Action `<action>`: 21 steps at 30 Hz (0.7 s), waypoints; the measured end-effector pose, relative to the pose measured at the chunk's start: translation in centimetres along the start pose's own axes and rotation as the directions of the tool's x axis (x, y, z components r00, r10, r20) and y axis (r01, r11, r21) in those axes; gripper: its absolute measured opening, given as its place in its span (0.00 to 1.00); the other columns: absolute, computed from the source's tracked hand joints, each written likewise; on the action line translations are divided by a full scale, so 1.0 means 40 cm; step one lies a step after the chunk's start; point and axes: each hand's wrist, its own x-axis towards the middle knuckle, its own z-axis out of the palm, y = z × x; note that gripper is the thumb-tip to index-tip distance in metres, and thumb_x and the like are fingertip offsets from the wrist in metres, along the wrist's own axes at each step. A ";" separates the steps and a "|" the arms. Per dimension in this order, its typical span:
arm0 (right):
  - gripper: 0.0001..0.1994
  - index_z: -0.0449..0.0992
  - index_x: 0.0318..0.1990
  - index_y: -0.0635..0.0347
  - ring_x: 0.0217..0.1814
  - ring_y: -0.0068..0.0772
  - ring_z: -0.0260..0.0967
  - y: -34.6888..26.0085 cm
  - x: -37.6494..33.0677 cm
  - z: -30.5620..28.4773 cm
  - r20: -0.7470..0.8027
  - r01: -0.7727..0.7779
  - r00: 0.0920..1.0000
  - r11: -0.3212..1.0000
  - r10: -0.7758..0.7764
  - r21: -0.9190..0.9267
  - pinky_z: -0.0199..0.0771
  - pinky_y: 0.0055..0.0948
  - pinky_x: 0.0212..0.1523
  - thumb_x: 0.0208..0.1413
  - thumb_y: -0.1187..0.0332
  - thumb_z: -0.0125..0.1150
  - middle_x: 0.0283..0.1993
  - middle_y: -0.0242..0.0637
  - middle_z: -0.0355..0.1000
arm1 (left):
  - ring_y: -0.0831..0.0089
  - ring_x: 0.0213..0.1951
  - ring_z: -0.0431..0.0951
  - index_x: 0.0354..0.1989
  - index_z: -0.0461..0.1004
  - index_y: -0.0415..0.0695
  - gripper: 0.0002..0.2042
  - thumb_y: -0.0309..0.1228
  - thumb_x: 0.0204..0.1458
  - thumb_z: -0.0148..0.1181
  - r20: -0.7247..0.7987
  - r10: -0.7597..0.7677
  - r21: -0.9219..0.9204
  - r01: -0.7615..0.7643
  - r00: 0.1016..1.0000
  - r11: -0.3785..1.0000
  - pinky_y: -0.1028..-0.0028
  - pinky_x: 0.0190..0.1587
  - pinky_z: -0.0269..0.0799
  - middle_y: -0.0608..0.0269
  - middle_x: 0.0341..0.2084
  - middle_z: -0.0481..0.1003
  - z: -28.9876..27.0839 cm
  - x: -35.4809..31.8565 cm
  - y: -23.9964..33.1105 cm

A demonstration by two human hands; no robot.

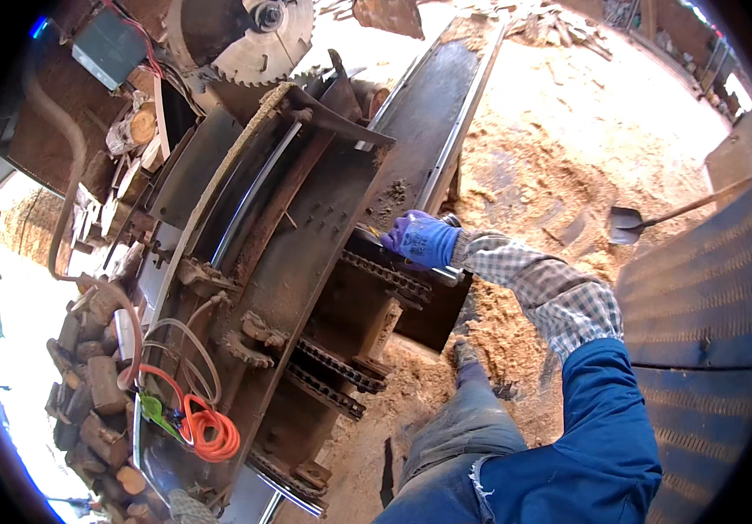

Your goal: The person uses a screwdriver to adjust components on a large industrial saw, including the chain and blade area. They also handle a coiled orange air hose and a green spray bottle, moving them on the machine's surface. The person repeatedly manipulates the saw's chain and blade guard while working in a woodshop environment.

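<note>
My right hand (pixel 421 237), in a blue glove with a checked sleeve behind it, has its fingers curled over the lower end of a long metal conveyor rail (pixel 459 131) on a rusty wood-cutting machine (pixel 306 218). A drive chain (pixel 386 276) runs just under the hand. A second chain (pixel 334 374) lies lower on the frame. A large toothed circular saw blade (pixel 262 45) sits at the top of the machine, well away from the hand. My left hand is out of sight. My trouser leg (pixel 468 428) stands on sawdust beside the machine.
Sawdust (pixel 568 131) covers the ground to the right, with a shovel (pixel 629 224) lying on it. A dark ribbed metal panel (pixel 708 297) stands at the far right. Cut logs (pixel 96 393) are piled at the left. A coiled orange cable (pixel 212 430) hangs on the machine's lower left.
</note>
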 end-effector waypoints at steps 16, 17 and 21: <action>0.35 0.68 0.61 0.62 0.48 0.40 0.70 0.116 0.119 0.106 0.085 0.194 0.974 0.966 -0.211 0.169 0.69 0.41 0.48 0.52 0.48 0.69 0.44 0.37 0.71 | 0.58 0.63 0.72 0.68 0.67 0.34 0.26 0.44 0.73 0.46 -0.035 -0.273 -0.025 0.273 0.961 0.962 0.64 0.66 0.70 0.49 0.65 0.70 -0.059 -0.174 0.152; 0.35 0.68 0.61 0.62 0.48 0.40 0.70 0.114 0.120 0.108 0.074 0.198 0.974 0.965 -0.213 0.173 0.69 0.41 0.48 0.51 0.48 0.69 0.44 0.37 0.71 | 0.58 0.62 0.72 0.67 0.67 0.34 0.26 0.45 0.73 0.46 -0.032 -0.268 -0.032 0.267 0.963 0.963 0.64 0.65 0.70 0.49 0.64 0.70 -0.058 -0.159 0.151; 0.35 0.68 0.59 0.62 0.47 0.39 0.69 0.084 0.134 0.105 0.065 0.206 0.974 0.966 -0.218 0.155 0.68 0.41 0.46 0.50 0.48 0.68 0.43 0.38 0.71 | 0.60 0.61 0.73 0.67 0.67 0.34 0.27 0.46 0.73 0.46 -0.021 -0.221 -0.076 0.219 0.975 0.973 0.65 0.64 0.71 0.50 0.64 0.71 -0.059 -0.063 0.135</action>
